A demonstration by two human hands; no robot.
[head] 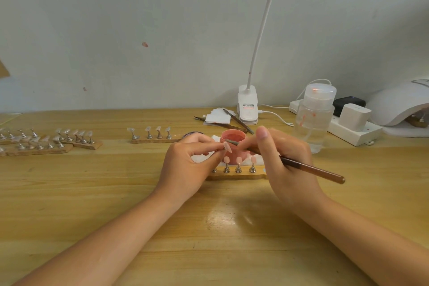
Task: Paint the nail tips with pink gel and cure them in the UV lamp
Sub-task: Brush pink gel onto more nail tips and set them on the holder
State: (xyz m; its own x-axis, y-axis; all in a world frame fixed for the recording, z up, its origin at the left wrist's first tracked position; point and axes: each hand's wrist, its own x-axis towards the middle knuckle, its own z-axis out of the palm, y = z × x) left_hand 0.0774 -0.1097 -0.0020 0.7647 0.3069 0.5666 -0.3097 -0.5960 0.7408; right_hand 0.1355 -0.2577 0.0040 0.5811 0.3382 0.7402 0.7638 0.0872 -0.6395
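Note:
My left hand (188,165) pinches a small nail tip (227,146) on its stand in front of an open pot of pink gel (233,138). In my right hand (282,158) is a brown brush (311,169), gripped like a pen, its bristle end touching that nail tip. Just below, a wooden strip (234,175) carries three pink nail tips (239,160) on metal stands. The white UV lamp (399,104) sits at the far right, with a strip of stands partly inside it.
More wooden strips with clear nail tips lie at the left (48,140) and centre (151,134). A clear pump bottle (314,116), a clip desk lamp (248,107), a power strip (352,127), white pads and spare tools (232,121) crowd the back right of the wooden table.

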